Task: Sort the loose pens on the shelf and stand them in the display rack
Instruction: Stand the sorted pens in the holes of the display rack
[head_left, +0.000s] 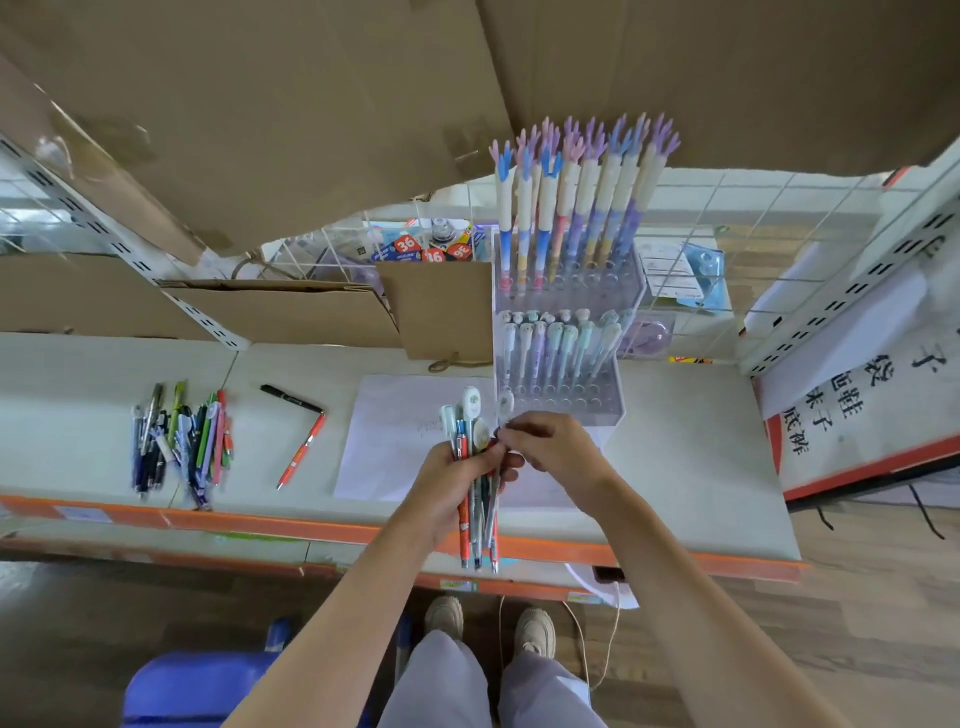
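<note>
Orange edging is running along the front lip of the shelf (363, 530) across the lower middle of the frame. Just above it, at centre, the left hand (447, 480) is gripping a bundle of pens (475, 467), fingers curled round the barrels, caps pointing up-frame and tips hanging below the shelf lip. The right hand (553, 447) is meeting the bundle from the right, its fingertips pinching the cap end of one pen among the bundle; which pen is being selected cannot be resolved.

Progress, as judged: partly done. Directly above the hands, the clear display rack (563, 353) is carrying a lower row of pastel capped pens and, higher in the frame, an upper row of tall pens with finger-shaped tops. The frontmost row of holes appears unfilled. Work remaining: the held bundle, a loose pile of pens (182, 441) at the left of the frame, and a black pen (291, 398) and an orange pen (302, 457) lying between the pile and a white sheet (395, 441).

Cardboard is covering the upper frame. Items behind the wire grid at upper right are blurring. Rack hole count is indistinct.
</note>
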